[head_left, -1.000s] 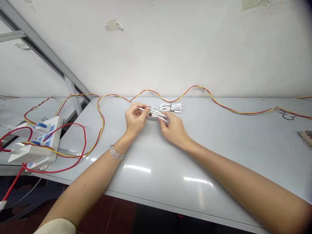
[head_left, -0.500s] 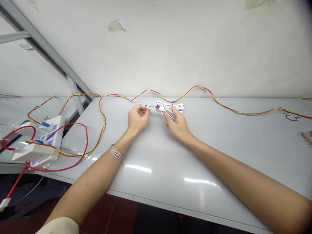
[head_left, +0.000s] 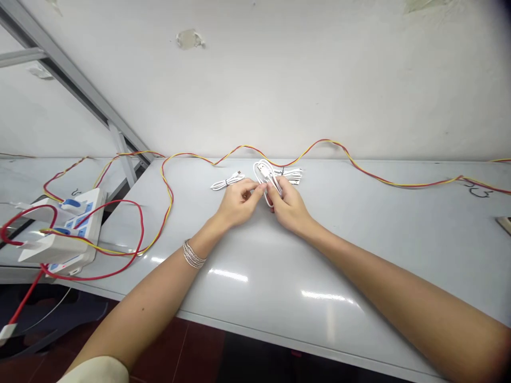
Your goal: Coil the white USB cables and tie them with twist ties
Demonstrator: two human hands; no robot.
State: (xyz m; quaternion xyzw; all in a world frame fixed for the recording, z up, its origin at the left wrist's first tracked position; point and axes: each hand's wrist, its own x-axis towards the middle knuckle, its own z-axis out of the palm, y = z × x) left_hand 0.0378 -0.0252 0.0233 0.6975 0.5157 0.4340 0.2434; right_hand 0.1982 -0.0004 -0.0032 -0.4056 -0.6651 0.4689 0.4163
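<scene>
A coiled white USB cable (head_left: pixel 263 169) is gripped in my right hand (head_left: pixel 293 205), with its metal plug facing up. Thumb and fingers of my left hand (head_left: pixel 241 202) are pinched together at the coil's left edge; the exact spot they grip is partly hidden. Left of the coil, another bundled white cable (head_left: pixel 223 183) lies on the table with a black tie around it. Beyond my right hand rests a bundle of white cables (head_left: pixel 293 174), also bound by a black tie.
A white power strip (head_left: pixel 90 229) with plugged-in chargers sits at the left of the grey table (head_left: pixel 359 213). A twisted red and yellow wire (head_left: pixel 327 141) runs along the wall. Black tie scraps (head_left: pixel 479 192) lie at the right.
My left hand has moved right, up to the coil, uncovering the bundled cable at the left. The black tie stretched between my hands no longer shows. The coil has turned more upright.
</scene>
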